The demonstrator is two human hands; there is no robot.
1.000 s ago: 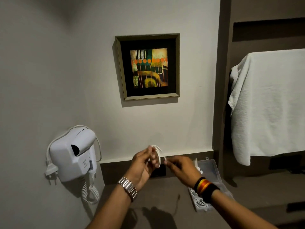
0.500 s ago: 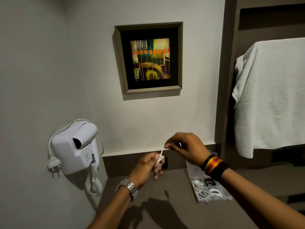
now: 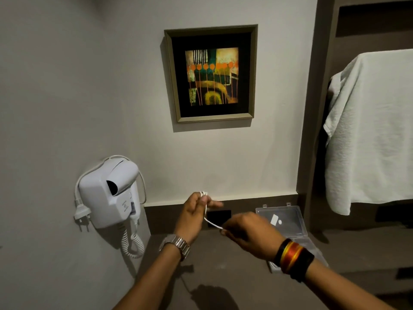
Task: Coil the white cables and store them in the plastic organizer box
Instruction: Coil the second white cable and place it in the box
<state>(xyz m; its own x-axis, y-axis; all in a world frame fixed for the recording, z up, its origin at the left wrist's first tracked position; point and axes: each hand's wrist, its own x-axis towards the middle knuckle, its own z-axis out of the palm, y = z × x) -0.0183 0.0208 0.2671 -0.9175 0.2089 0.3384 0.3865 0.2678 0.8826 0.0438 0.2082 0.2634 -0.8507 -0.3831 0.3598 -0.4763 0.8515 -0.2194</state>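
Note:
My left hand [image 3: 194,214], with a metal watch on its wrist, is raised over the dark counter and pinches a small coil of thin white cable [image 3: 204,194] at its fingertips. A loose strand of that cable [image 3: 211,223] runs down and right to my right hand [image 3: 247,237], which grips its end. The clear plastic organizer box [image 3: 283,217] stands open at the back right, its lid up against the wall. My right wrist and its coloured bands hide most of the box's compartments.
A white wall-mounted hair dryer [image 3: 111,193] with a curly cord and loose plug hangs at the left. A framed picture [image 3: 211,73] is on the wall above. A white towel [image 3: 371,135] hangs at the right. A dark wall socket [image 3: 218,214] sits behind my hands.
My right hand has dropped from above the left hand to below and right of it, drawing the cable's free end down. My left hand has risen a little with the coil.

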